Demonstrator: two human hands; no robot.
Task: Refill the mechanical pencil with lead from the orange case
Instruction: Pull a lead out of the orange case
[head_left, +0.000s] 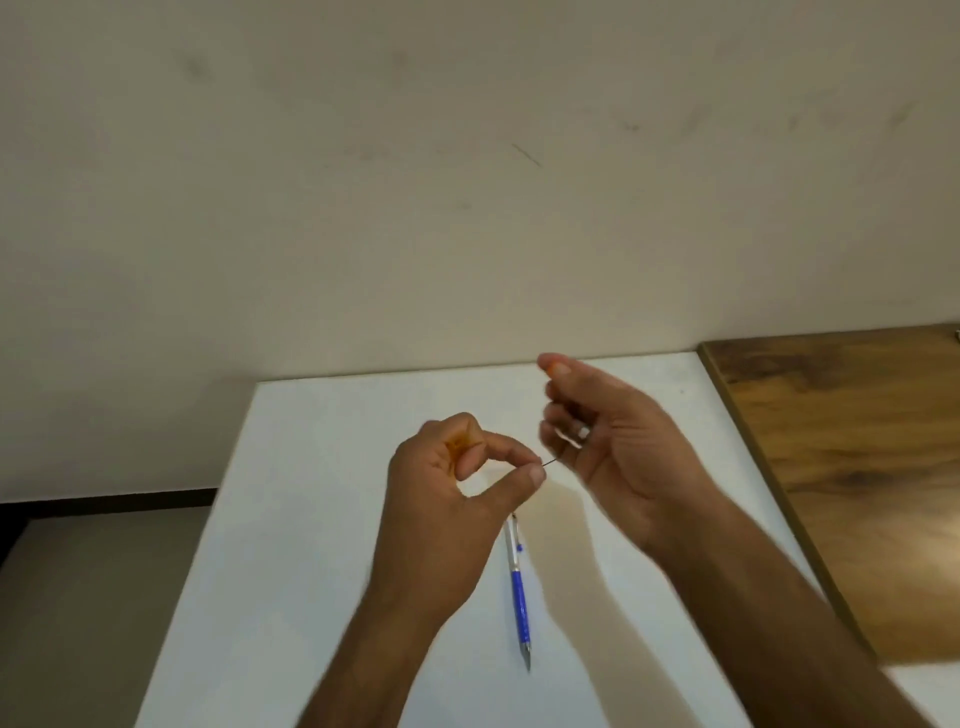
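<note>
My left hand (447, 493) is held above the white table (322, 519). The orange case (460, 442) is tucked under its curled fingers, mostly hidden. Its thumb and forefinger pinch a thin dark lead (549, 462) that points right. My right hand (613, 441) hovers just right of the lead's tip, palm turned left, with a small orange piece (557, 369) pinched at the thumb tip. The mechanical pencil (519, 587), clear with a blue grip, lies on the table below both hands, tip towards me, touched by neither.
A wooden surface (852, 467) adjoins the white table on the right. A cream wall (467, 182) rises just behind the table's far edge. Floor shows at the lower left (93, 597).
</note>
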